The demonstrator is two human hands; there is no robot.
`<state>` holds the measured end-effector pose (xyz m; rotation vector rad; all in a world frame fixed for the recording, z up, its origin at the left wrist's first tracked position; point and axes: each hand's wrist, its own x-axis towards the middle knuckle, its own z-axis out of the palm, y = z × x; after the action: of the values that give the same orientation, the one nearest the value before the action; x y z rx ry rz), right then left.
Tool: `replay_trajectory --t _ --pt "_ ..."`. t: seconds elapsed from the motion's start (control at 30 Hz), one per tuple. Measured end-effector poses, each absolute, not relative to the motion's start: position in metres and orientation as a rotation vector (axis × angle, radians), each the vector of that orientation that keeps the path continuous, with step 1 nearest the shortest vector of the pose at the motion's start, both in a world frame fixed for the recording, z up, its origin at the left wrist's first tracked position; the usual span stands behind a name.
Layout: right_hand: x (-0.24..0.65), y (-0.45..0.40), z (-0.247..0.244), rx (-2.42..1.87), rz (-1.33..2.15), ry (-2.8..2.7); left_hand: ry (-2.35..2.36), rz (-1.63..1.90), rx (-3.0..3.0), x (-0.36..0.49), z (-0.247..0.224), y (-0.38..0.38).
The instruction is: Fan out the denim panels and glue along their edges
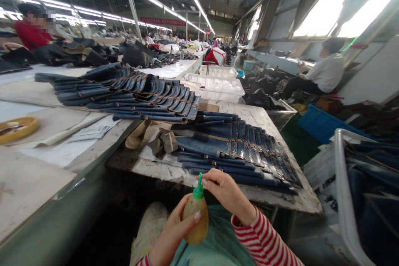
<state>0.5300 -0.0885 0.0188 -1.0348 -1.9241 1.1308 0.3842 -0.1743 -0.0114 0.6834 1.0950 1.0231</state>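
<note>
My left hand (179,226) is wrapped round a yellowish squeeze bottle (197,221) with a green nozzle cap, held nearly upright above my lap. The fingers of my right hand (222,189) are pinched together at the tip of the green nozzle (199,181); whether they grip the tip itself or something tiny on it is hard to see. Just beyond my hands, overlapping dark blue leather-like pieces (215,145) with brown strips and shiny edges lie fanned out on a worn board (299,199). A second fanned row of blue pieces (131,95) lies further back to the left.
Crumpled tan and grey scraps (156,137) sit beside the blue pieces. A yellow tape roll (18,129) lies on the left table (46,199). At right stands a white bin (343,191) of blue pieces, with a blue crate (324,124) behind. A person in white (327,75) sits further right.
</note>
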Motion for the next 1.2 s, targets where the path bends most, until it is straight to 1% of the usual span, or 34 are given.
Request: replay_trajectory --t 0.23,0.47,0.57,0.77,0.83,1.0,1.1,1.2 --pt "0.526 -0.093 0.025 -1.085 0.898 -1.936 1.25 1.044 0.852 0.386 -0.011 -0.169" --pt "0.519 -0.092 0.03 -1.083 0.711 -1.942 1.274 1.084 0.792 0.389 -0.002 -0.167" --pt "0.518 -0.09 0.028 -1.057 0.81 -1.871 1.193 1.098 0.68 0.39 0.0 -0.168" --pt "0.518 -0.086 0.023 -1.086 1.258 -1.595 0.925 1.095 0.466 0.391 -0.002 -0.172" --pt "0.519 -0.085 0.024 -1.085 1.355 -1.553 0.865 1.091 0.436 0.391 -0.002 -0.172" --pt "0.521 -0.085 0.027 -1.026 1.359 -1.581 0.855 1.094 0.447 0.388 -0.002 -0.171" --pt "0.521 -0.086 0.024 -1.052 1.324 -1.614 0.878 1.085 0.461 0.387 -0.003 -0.171" --pt "0.52 -0.088 0.018 -1.072 1.363 -1.613 0.911 1.069 0.475 0.386 -0.004 -0.173"
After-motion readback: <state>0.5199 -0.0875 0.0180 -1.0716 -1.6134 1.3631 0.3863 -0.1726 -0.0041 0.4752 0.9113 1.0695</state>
